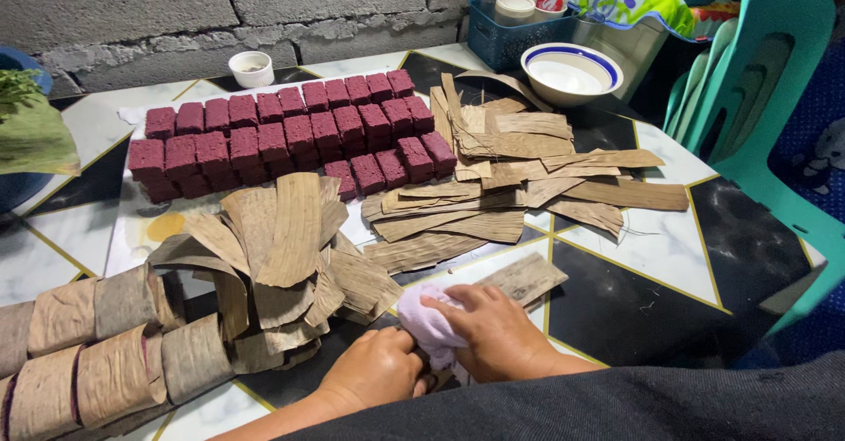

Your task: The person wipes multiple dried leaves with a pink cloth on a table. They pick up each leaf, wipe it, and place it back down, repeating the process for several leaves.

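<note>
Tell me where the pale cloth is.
In the head view the cloth sits low and centre, pressed under the right hand beside the left hand, on a dried leaf strip.

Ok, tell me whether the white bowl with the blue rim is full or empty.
Empty: the white bowl stands upright, and its bare white inside shows.

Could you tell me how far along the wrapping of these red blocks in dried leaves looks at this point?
Early on, it seems. Done: a batch of leaf-wrapped bundles lies stacked at the near left. In hand: the right hand presses a pale cloth onto a dried leaf strip, with the left hand beside it. Left: rows of bare red blocks and two loose heaps of leaf strips.
</note>
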